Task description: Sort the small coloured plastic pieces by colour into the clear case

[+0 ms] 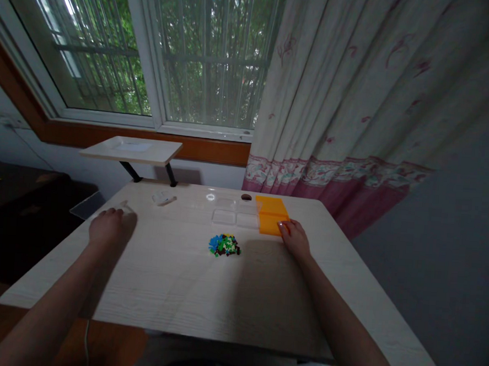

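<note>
My right hand [296, 239] is at the near right corner of an orange plastic panel [270, 216], its thumb on top and fingers pinching the edge. The panel lies flat and has a line across its middle. My left hand [106, 227] is at the left side of the table with its fingers curled down. A small pale thing [125, 204] shows just beyond those fingers; whether they grip it is hard to see. Between the hands lies a heap of small blue, green, yellow, white and dark pieces [224, 245]. Clear plastic trays [224, 217] stand behind the heap, left of the panel.
The light wooden table [171, 289] has a round dark hole [246, 197] near its back edge. A raised shelf [134, 149] on black legs stands at the back left. In front of it lies a small clear and white item [163, 199]. A curtain [335, 117] hangs behind the table.
</note>
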The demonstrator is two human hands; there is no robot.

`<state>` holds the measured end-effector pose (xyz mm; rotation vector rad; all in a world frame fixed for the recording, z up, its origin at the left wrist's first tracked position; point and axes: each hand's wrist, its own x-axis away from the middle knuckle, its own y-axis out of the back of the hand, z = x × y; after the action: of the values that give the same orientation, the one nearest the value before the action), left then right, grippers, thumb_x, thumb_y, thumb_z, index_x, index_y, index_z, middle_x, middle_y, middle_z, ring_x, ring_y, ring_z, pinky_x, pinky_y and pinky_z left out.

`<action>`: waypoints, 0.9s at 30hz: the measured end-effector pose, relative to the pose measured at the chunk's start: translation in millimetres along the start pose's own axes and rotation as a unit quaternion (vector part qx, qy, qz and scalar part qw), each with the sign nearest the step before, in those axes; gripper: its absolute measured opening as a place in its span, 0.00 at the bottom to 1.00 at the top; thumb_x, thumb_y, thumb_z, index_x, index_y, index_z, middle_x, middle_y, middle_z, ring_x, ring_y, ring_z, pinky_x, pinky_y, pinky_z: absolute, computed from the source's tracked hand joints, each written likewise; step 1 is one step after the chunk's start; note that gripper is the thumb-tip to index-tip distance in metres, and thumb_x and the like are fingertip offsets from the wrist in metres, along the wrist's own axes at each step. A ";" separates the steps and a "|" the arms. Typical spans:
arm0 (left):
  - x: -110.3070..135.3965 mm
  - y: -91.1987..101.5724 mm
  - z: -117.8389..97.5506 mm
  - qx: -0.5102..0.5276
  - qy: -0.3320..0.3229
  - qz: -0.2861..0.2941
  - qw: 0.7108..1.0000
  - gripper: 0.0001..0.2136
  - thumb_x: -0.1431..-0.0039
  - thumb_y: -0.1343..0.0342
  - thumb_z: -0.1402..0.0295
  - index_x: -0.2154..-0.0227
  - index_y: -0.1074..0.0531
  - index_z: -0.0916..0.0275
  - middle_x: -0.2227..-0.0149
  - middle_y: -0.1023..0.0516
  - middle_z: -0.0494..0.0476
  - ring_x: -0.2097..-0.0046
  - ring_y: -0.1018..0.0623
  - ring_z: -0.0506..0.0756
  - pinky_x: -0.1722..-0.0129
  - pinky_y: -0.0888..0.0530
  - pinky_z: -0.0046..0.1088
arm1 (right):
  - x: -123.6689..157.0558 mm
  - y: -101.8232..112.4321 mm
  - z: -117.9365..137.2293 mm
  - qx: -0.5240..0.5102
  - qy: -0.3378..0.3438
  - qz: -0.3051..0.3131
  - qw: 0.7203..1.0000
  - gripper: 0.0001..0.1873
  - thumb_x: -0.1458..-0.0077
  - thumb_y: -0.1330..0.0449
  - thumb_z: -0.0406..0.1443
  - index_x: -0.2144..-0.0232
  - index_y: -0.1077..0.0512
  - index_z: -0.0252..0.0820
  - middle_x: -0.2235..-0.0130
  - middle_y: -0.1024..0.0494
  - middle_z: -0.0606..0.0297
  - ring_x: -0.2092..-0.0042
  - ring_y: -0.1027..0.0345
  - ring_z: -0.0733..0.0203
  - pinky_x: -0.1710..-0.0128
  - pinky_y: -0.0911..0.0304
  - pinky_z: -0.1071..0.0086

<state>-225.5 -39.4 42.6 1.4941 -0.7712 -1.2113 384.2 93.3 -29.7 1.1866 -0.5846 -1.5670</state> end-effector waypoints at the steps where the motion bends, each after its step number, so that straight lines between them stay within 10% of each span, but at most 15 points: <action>1: -0.7 4.0 -5.6 -0.008 -0.019 -0.010 1.000 0.16 0.41 0.51 0.67 0.57 0.25 0.71 0.60 0.24 0.72 0.56 0.25 0.68 0.62 0.30 0.39 | -0.3 -0.4 -0.5 0.001 0.002 0.000 1.000 0.26 0.35 0.53 0.49 0.52 0.25 0.38 0.47 0.29 0.49 0.43 0.34 0.49 0.38 0.41 0.56; 7: -1.5 27.1 -81.0 0.004 -0.140 -0.058 0.988 0.18 0.33 0.59 0.68 0.50 0.26 0.63 0.55 0.24 0.64 0.52 0.26 0.62 0.56 0.29 0.35 | -1.8 -2.8 -3.5 0.005 0.007 0.002 1.000 0.26 0.35 0.53 0.49 0.52 0.24 0.38 0.47 0.28 0.49 0.44 0.34 0.50 0.39 0.41 0.57; 14: -15.3 17.4 -174.0 0.057 -0.314 0.020 0.947 0.15 0.39 0.51 0.75 0.53 0.24 0.61 0.58 0.24 0.62 0.53 0.27 0.60 0.54 0.31 0.34 | -1.0 1.3 0.9 0.006 0.005 0.006 1.000 0.26 0.35 0.53 0.48 0.52 0.24 0.38 0.47 0.28 0.50 0.44 0.34 0.51 0.39 0.41 0.57; 27: -16.7 -27.3 -213.5 0.192 -0.345 0.015 0.919 0.14 0.35 0.54 0.69 0.61 0.22 0.61 0.61 0.24 0.62 0.55 0.27 0.59 0.53 0.30 0.34 | 6.8 6.5 13.2 0.029 0.104 -0.027 0.994 0.18 0.41 0.42 0.49 0.58 0.23 0.46 0.40 0.31 0.55 0.36 0.44 0.46 0.37 0.53 0.42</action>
<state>-30.6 49.5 16.1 1.3362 -1.5710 -1.6562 375.4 82.3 -21.8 1.4006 -0.4661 -1.4573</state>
